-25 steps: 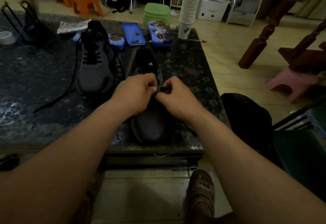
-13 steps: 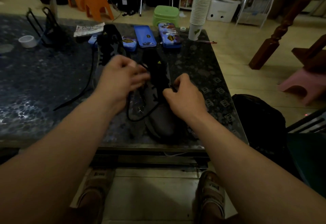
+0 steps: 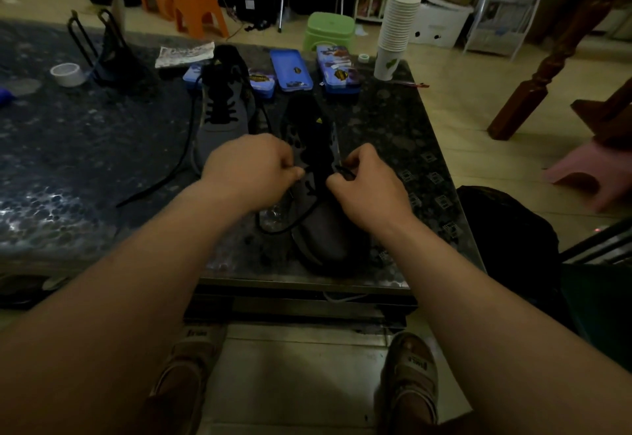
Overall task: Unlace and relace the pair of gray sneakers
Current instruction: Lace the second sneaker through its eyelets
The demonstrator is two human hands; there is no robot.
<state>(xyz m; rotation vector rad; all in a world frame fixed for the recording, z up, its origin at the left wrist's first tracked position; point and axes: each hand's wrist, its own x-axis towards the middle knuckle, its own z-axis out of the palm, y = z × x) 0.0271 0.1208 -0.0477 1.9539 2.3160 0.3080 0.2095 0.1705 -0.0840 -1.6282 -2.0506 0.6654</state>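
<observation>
Two gray sneakers stand on a dark speckled table (image 3: 85, 167). The near sneaker (image 3: 325, 229) points its toe at me. Its black lace (image 3: 290, 224) loops loosely off its left side. My left hand (image 3: 249, 169) pinches that lace at the shoe's left eyelets. My right hand (image 3: 366, 185) pinches a small loop of lace at the right eyelets. The far sneaker (image 3: 222, 119) sits behind my left hand with its lace partly threaded, and one end (image 3: 164, 174) trails left across the table.
At the table's far edge lie several blue tins (image 3: 290, 70), a tall stack of paper cups (image 3: 396, 34), a tape roll (image 3: 66, 74) and a black wire stand (image 3: 109, 54). A dark bag (image 3: 506, 229) sits on the floor at the right. Coloured stools stand beyond.
My left hand, which had pulled the lace up and to the left, has come back down to the near sneaker's left eyelets. My right hand stays at the right side.
</observation>
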